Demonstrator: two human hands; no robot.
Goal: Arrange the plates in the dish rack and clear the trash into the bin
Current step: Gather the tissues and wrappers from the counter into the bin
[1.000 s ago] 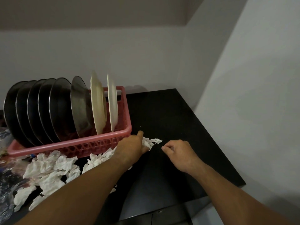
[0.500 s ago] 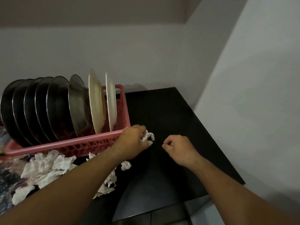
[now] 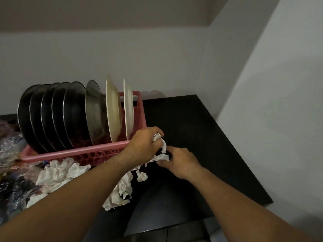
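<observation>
Right now both my hands are on the crumpled tissue beside the rack

My left hand [image 3: 145, 144] is clenched around a wad of white tissue [image 3: 160, 139] at the front right corner of the pink dish rack [image 3: 73, 153], while my right hand [image 3: 180, 162] pinches the trailing end of that same tissue just above the black countertop [image 3: 201, 130]. More crumpled tissue [image 3: 57, 173] lies heaped along the rack's front edge, and another clump [image 3: 120, 193] sits under my left forearm. Six dark metal plates [image 3: 52, 116] and two cream plates [image 3: 113, 109] stand upright in the rack, the cream ones at its right end. Clear plastic wrappers [image 3: 10, 151] pile up at the far left; I cannot see any bin from this view
</observation>
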